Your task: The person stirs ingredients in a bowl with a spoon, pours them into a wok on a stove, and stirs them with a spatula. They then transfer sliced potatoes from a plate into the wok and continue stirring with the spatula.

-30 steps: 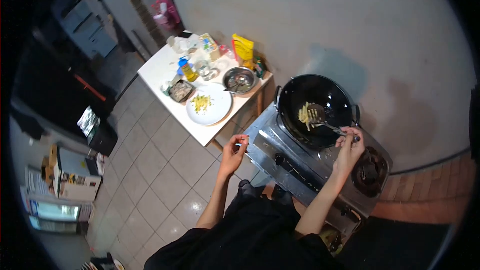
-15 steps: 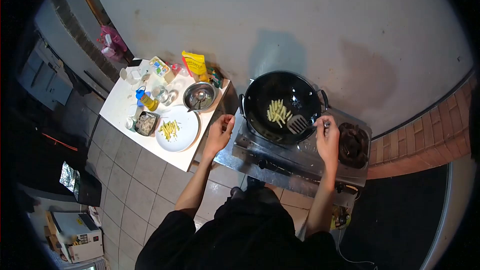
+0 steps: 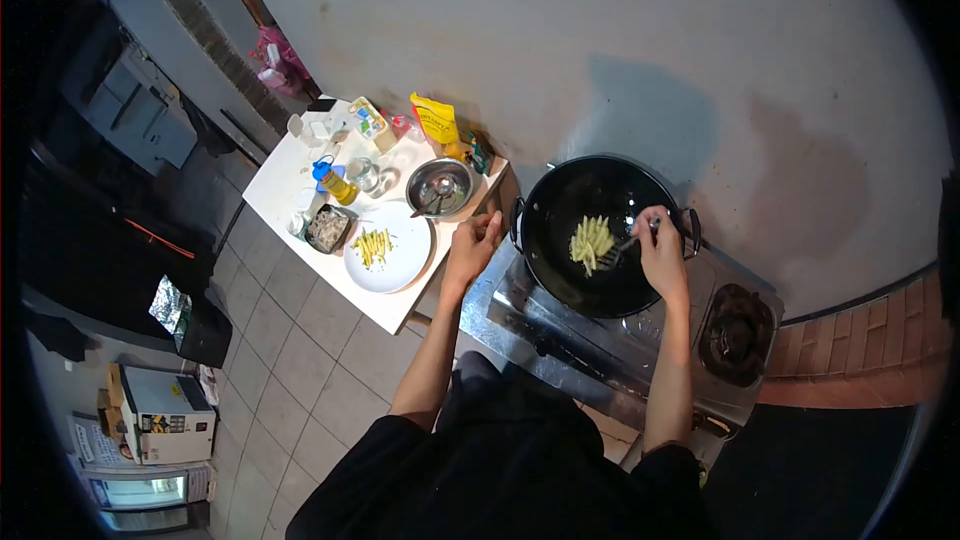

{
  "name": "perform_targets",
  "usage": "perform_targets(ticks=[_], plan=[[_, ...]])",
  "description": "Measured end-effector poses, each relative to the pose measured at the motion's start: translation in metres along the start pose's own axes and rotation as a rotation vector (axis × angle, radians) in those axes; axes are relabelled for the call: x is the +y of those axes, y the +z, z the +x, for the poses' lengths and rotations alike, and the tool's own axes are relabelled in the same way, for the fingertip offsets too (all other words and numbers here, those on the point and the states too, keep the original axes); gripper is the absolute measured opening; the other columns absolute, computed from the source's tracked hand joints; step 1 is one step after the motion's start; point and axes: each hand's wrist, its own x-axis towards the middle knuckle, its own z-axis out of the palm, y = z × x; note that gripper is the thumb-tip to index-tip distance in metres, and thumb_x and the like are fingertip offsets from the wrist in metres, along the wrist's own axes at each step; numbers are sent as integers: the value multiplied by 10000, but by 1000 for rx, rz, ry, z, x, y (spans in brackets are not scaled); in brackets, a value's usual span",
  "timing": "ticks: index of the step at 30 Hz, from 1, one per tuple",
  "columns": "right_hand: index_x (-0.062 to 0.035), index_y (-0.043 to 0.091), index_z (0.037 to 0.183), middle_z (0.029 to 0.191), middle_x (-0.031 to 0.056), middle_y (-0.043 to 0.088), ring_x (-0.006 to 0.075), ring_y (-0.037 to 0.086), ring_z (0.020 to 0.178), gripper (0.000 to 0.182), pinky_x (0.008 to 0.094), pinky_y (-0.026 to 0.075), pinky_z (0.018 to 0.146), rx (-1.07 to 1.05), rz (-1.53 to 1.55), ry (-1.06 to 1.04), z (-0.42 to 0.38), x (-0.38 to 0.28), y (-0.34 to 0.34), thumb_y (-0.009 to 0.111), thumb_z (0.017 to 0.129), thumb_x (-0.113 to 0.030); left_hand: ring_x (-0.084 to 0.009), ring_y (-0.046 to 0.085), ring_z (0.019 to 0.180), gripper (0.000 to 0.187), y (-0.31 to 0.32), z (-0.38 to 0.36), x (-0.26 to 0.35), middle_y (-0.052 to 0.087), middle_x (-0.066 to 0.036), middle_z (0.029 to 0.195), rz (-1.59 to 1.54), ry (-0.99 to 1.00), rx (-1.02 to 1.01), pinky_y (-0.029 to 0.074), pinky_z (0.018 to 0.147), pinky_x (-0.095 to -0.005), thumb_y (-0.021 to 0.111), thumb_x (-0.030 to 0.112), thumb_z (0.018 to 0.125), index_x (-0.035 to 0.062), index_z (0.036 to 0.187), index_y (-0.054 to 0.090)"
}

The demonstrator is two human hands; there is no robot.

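My right hand (image 3: 662, 256) grips a slotted spatula (image 3: 611, 258), whose blade is down inside a black wok (image 3: 596, 295). Pale yellow-green cut strips (image 3: 590, 240), which look like fries, lie in a heap against the blade. My left hand (image 3: 472, 248) hovers left of the wok, close to its left handle, with fingers curled and nothing visible in them. The wok sits on a metal gas stove (image 3: 520, 315). On the table to the left, a white plate (image 3: 405, 260) carries more yellow strips.
The white table (image 3: 385, 312) also holds a steel bowl (image 3: 462, 198) with a spoon, a blue-capped oil bottle (image 3: 336, 183), a yellow bag (image 3: 436, 120) and a dark container of pale food (image 3: 327, 229). A second burner (image 3: 740, 332) is right of the wok. Behind stands a wall (image 3: 560, 50).
The spatula has moved in under the strips, bunching them together. My right hand has shifted over the wok. The camera view has turned, and my left hand stays beside the wok.
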Motion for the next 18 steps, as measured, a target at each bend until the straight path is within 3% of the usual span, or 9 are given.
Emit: perform_targets(ticks=[3, 7, 11, 14, 18], plan=[[0, 475, 957, 757, 120, 586, 175, 546, 620, 83, 296, 422, 606, -163, 99, 69, 0, -24, -14, 491, 918, -71, -155, 564, 691, 404, 7, 7, -4, 629, -109, 789, -50, 115, 131, 467, 650, -305, 550, 329, 924, -55, 1004, 647], [-5, 475, 973, 788, 155, 552, 247, 536, 663, 83, 311, 431, 647, -221, 52, 10, -7, -32, -35, 494, 912, -58, -146, 570, 694, 340, 12, 14, -5, 623, -100, 747, -105, 54, 155, 453, 619, -274, 597, 277, 901, -56, 940, 654], [-4, 470, 972, 853, 172, 538, 293, 536, 749, 82, 315, 432, 718, -182, -5, 42, -16, -39, -49, 493, 905, -45, -167, 594, 675, 334, 16, 13, 4, 659, -131, 770, -93, 127, 163, 475, 648, -298, 614, 265, 887, -58, 959, 660], [-3, 473, 979, 855, 169, 538, 307, 534, 749, 91, 321, 433, 721, -127, 123, 96, -24, -34, -55, 495, 897, -34, -181, 621, 714, 326, 16, 21, -3, 677, -153, 808, -57, 125, 149, 489, 675, -311, 617, 257, 883, -53, 974, 664], [-16, 481, 1005, 881, 149, 580, 268, 577, 796, 109, 315, 439, 737, -109, 34, 97, -35, -38, -50, 510, 903, -38, -206, 653, 767, 316, 11, 26, -1, 690, -164, 870, 24, 88, 103, 497, 710, -316, 627, 264, 872, -29, 981, 677]])
